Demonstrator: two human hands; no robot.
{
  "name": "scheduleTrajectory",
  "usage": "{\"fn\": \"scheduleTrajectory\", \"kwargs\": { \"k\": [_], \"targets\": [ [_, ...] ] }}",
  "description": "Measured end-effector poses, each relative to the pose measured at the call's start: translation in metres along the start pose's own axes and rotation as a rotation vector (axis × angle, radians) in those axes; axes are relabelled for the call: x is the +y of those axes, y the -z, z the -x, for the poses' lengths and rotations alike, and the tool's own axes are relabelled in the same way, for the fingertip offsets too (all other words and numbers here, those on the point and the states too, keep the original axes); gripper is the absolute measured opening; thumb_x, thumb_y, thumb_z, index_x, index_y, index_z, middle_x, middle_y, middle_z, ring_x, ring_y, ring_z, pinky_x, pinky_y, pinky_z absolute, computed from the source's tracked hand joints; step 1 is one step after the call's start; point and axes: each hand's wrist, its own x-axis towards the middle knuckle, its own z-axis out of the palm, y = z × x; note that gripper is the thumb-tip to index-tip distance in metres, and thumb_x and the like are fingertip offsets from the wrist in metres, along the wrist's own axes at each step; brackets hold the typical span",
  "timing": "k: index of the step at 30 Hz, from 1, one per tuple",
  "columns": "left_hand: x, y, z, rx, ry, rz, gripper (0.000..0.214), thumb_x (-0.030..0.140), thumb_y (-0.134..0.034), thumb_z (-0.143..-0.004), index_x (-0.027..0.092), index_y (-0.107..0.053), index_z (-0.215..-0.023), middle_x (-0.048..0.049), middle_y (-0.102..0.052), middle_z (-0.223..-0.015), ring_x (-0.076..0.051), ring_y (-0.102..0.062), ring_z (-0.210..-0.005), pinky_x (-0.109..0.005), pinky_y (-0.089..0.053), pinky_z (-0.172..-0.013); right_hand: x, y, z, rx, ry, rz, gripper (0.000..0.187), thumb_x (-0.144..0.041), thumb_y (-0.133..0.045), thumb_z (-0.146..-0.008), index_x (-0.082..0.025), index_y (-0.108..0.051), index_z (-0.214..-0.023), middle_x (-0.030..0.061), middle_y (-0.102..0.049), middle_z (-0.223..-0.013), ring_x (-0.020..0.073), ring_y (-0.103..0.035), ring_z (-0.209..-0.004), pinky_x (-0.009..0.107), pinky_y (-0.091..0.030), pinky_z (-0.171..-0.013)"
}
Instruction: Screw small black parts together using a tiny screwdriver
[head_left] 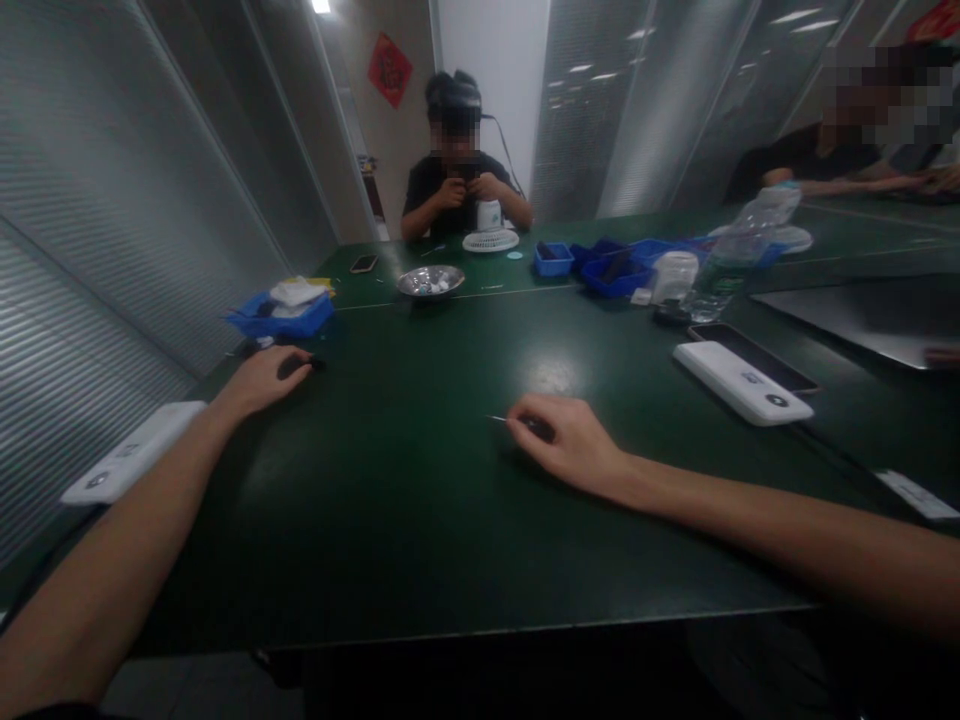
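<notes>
Over the left part of the green table (390, 500), my left hand (262, 380) is closed on a small black object (318, 363); its kind is too blurred to make out. The blue tray (300, 322) with white and yellow items lies just beyond that hand. My right hand (566, 440) rests near the middle of the table, its fingers closed round a thin screwdriver-like tool (496, 418). A slim metal shaft points left from the fingertips, and part of a dark handle shows inside the curled fingers. The two hands are well apart.
A metal dish (431, 283) with small parts stands farther back. To the right are blue bins (615, 275), a plastic bottle (731, 260), a phone (750, 355), a white power bank (742, 383) and a laptop (870, 315). Another person (465, 170) sits opposite, beside a white fan (491, 240).
</notes>
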Motion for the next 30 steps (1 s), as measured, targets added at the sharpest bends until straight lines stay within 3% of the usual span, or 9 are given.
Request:
{"fn": "scheduleTrajectory", "kwargs": {
  "k": [3,11,15,22,30],
  "targets": [
    [-0.003,0.002,0.001,0.044,0.13,0.047,0.043,0.045,-0.043,-0.101,0.015,-0.061,-0.125,-0.008,-0.067,-0.121,-0.022,-0.062,-0.104,-0.035,-0.043,-0.099,-0.002,0.001,0.0,0.002,0.011,-0.002,0.021,-0.031,-0.053,-0.099,-0.017,-0.069,-0.097,0.0042,-0.07,-0.088,0.0141,-0.06,-0.072,0.028,-0.044,-0.065],
    [-0.021,-0.002,-0.004,0.073,0.268,0.134,0.053,0.041,-0.062,-0.091,0.012,-0.058,-0.135,-0.0083,-0.07,-0.116,-0.019,-0.063,-0.099,-0.026,-0.046,-0.088,-0.001,0.001,0.0,-0.002,0.017,0.006,0.021,-0.031,-0.054,-0.099,-0.017,-0.069,-0.098,0.0037,-0.07,-0.087,0.0133,-0.06,-0.069,0.027,-0.044,-0.064],
    [-0.029,0.0,-0.009,0.005,0.383,0.007,0.047,0.047,-0.064,-0.09,0.012,-0.071,-0.12,-0.0087,-0.072,-0.111,-0.022,-0.063,-0.093,-0.03,-0.046,-0.085,0.001,0.0,0.0,-0.007,0.021,0.014,0.02,-0.031,-0.054,-0.099,-0.018,-0.069,-0.098,0.0031,-0.07,-0.088,0.0132,-0.061,-0.071,0.027,-0.044,-0.064],
    [-0.026,0.002,-0.007,0.0,0.236,-0.092,0.034,0.036,-0.059,-0.093,0.01,-0.073,-0.11,-0.0113,-0.072,-0.113,-0.024,-0.063,-0.1,-0.03,-0.044,-0.089,0.001,0.0,0.0,-0.018,0.015,0.016,0.02,-0.032,-0.055,-0.099,-0.018,-0.069,-0.099,0.003,-0.07,-0.089,0.0131,-0.06,-0.072,0.027,-0.044,-0.065],
    [0.0,0.019,-0.009,-0.032,0.265,0.131,0.049,0.055,-0.061,-0.09,0.016,-0.071,-0.117,-0.007,-0.072,-0.113,-0.022,-0.064,-0.096,-0.03,-0.047,-0.086,0.001,-0.001,0.0,-0.013,0.013,0.02,0.022,-0.032,-0.053,-0.099,-0.018,-0.069,-0.098,0.004,-0.07,-0.089,0.0136,-0.06,-0.071,0.028,-0.044,-0.065]
  ]
}}
